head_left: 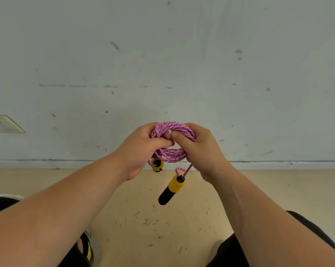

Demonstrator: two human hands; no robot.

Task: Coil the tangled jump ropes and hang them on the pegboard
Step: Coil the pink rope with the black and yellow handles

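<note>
Head view, frontally: left hand point(141, 149) and right hand point(201, 151) each grasp one side of the coiled pink jump rope point(172, 139), held upright between them before the wall point(162, 64). One handle point(171, 189) dangles nearer the right hand. No pegboard visible.

The one camera sits on my head, looking forward and down past both forearms. It faces a wall point(182, 54) close ahead and the floor point(143, 218) at its foot. My hands fall near mid-frame, at arm's length.
</note>
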